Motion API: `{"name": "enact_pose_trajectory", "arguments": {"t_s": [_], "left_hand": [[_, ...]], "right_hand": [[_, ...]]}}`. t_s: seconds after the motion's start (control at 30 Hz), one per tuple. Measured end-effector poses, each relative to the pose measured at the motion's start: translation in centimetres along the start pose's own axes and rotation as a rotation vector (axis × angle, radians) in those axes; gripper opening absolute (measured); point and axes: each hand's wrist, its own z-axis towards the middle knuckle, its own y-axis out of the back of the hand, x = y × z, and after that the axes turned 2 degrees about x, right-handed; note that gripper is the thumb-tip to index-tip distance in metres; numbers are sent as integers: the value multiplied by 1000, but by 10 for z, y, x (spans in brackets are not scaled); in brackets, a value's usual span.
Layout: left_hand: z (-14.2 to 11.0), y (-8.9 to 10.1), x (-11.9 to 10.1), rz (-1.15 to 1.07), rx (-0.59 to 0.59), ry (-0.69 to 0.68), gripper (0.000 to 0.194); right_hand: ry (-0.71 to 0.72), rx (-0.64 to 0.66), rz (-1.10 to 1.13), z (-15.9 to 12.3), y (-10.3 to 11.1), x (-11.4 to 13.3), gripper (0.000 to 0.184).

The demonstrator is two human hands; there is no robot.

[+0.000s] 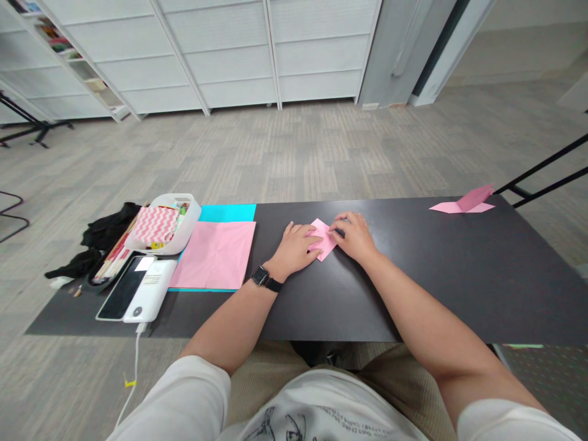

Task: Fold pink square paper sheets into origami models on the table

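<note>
A small folded pink paper (324, 237) lies on the black table (436, 275) in front of me. My left hand (296, 248), with a black watch on its wrist, lies flat on the paper's left part with fingers stretched out. My right hand (354, 236) presses on the paper's right edge with curled fingers. Both hands touch the paper; neither lifts it.
A stack of pink and blue sheets (215, 252) lies to the left. Beside it stand a white basket (168, 223) with patterned paper, a phone (124, 294) on a white power bank (154, 289), a pencil case and black cloth (108, 229). Another folded pink paper (463, 203) rests far right.
</note>
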Motion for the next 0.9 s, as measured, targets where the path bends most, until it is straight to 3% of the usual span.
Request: {"name": "enact_pose_trajectory", "arguments": {"t_s": [0.17,0.47,0.9], "left_hand": [[2,3,-2,-29,25,-44,27],[2,-5,5,-38,29,-59,35],[2,0,1,-35,29,-16,40]], "right_hand": [[-37,21,-29,-1,-2,-1,10],[-70,-60,-22,0,3,-1,15],[-23,72,-112,2,3,1,14]]}}
